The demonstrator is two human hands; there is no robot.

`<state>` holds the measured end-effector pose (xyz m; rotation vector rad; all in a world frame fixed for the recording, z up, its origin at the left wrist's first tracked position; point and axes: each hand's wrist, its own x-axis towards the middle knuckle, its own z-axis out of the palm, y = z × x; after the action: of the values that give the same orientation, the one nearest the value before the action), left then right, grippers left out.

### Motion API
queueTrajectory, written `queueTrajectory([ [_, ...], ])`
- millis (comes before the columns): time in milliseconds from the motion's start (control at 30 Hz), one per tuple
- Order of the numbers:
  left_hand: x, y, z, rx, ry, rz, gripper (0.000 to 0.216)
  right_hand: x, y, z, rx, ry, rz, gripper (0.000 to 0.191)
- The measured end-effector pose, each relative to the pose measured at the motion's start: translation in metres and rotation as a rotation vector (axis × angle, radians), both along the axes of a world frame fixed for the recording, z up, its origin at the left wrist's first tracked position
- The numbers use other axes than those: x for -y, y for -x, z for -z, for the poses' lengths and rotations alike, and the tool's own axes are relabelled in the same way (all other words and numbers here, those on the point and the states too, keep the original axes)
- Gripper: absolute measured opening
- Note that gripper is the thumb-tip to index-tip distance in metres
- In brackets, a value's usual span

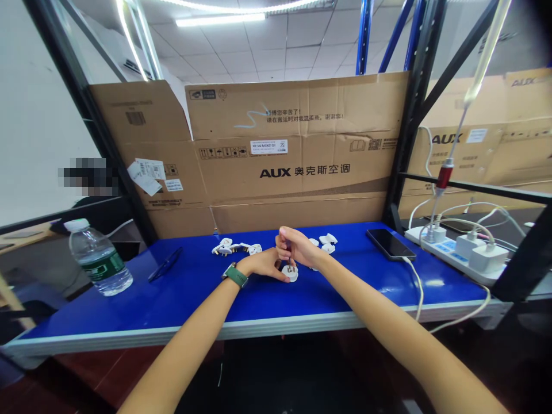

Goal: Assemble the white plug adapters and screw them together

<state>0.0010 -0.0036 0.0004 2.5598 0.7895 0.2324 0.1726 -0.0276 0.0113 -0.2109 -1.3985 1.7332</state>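
My left hand (264, 264) rests on the blue tabletop, with its thumb and fingers closed around the edge of a white plug (292, 276). Over that plug my right hand (298, 246) is curled in a fist around a screwdriver, whose handle is hidden by the fingers. Its thin dark shaft (290, 261) points down at the plug. Left of my hands lie several white plugs (225, 247), some with their pins showing. More white plug pieces (328, 248) lie just behind and right of my right hand, partly covered by it.
A water bottle (101, 261) and dark glasses (165, 264) are on the left. To the right, a phone (390, 244) with a white cable lies near a loaded power strip (452, 253). Cardboard (302, 201) stands along the back. A person (92, 184) is beyond the left post.
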Motion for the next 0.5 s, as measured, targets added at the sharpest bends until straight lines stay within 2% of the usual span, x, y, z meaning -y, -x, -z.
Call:
queueTrajectory([
  [300,0.0008,-0.0004,-0.0020,0.012,-0.017,0.034,0.055,-0.0064,-0.0041,0.0044,0.076,-0.082,0.023,0.040],
  [500,0.0027,-0.0007,-0.0035,0.003,0.002,0.021,0.057,-0.0045,-0.0038,0.0023,0.109,-0.072,-0.041,0.048],
])
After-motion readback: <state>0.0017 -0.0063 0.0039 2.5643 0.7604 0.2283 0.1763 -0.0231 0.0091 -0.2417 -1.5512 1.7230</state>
